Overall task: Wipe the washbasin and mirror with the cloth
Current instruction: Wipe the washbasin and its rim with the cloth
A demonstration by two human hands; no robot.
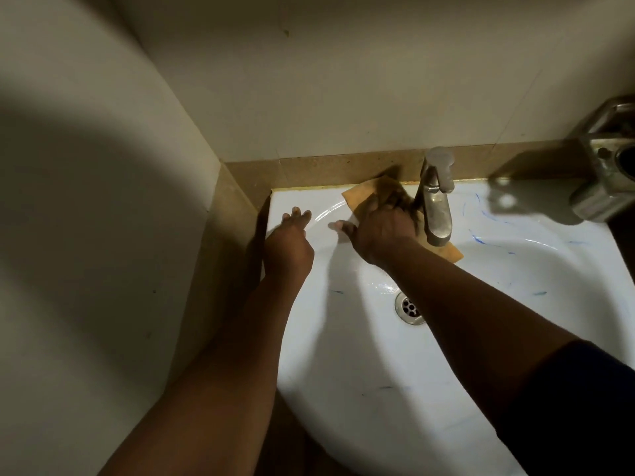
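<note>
Carefully around the tap: wiping the back ledge of the washbasin

The cloth [357, 197], a tan square, lies flat on the back ledge of the washbasin [378, 389], just left of the tap [436, 201], and one corner of it shows again below the tap base. The right hand [381, 231] presses on it with the palm down and the fingers spread over the fabric; it pins the cloth more than it grips it. The left hand [290, 242] is released, with the fingers loose and resting on the left rim, holding nothing.

I judge that the step in hand is the ledge near the tap. To do it well, the palm should keep even pressure, and the cloth should go close around the tap base, where dirt collects, without bunching up. The yellowish seam along the wall behind needs the edge of the cloth. Blue marks [481, 235] remain on the right side of the ledge and in the bowl near the drain [410, 308], so these parts seem not yet wiped. No mirror shows here. At the right edge a metal holder [604, 166] hangs above the ledge; the arm should avoid it.
</note>
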